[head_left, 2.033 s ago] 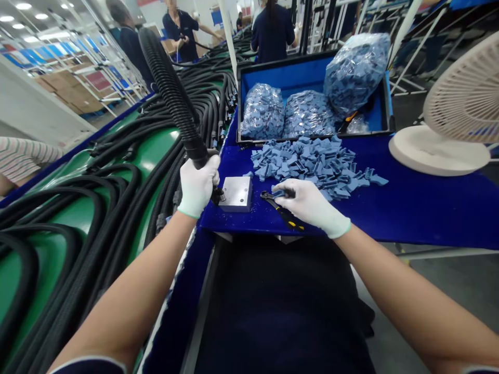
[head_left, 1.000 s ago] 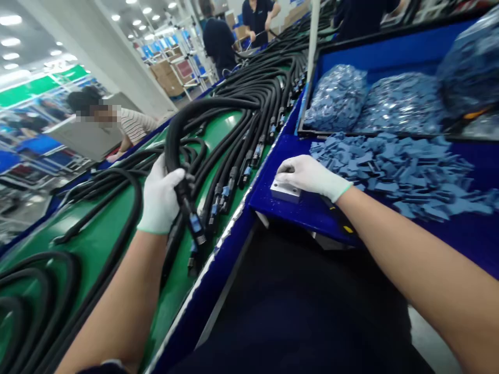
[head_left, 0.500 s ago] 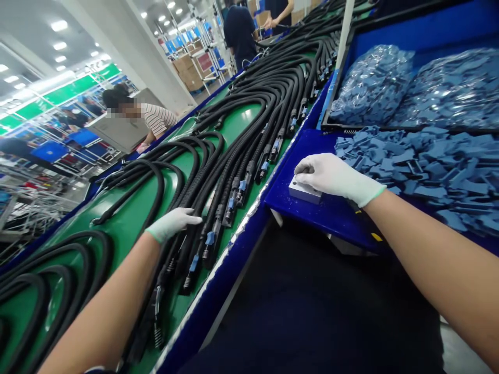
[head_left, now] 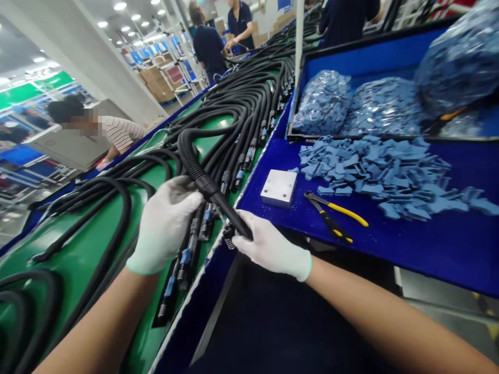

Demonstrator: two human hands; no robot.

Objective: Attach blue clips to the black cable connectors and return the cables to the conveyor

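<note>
Between my two white-gloved hands a black corrugated hose (head_left: 202, 179) is lifted above the green belt (head_left: 148, 249). My left hand (head_left: 166, 218) grips it by its ribbed part, with the fingers partly hidden behind the hose. Closed around the hose's near end is my right hand (head_left: 268, 241), with a small metal spring (head_left: 229, 238) sticking out just beside its fingertips. Many more black hoses lie on the belt, several with light blue clips (head_left: 186, 255) near their ends. A silver metal block (head_left: 279, 187) rests on the blue table, apart from my right hand.
Yellow-handled pliers (head_left: 331, 215) and a heap of loose blue clips (head_left: 374, 171) lie on the blue table (head_left: 390, 254). Behind stands a tray (head_left: 374, 49) with bagged clips (head_left: 385, 106). A person in a striped shirt (head_left: 122, 132) works across the belt; others stand farther back.
My right hand has left the metal block and come to the belt, closing on a hose end. My left hand has raised that hose. The view has turned right, showing the pliers.
</note>
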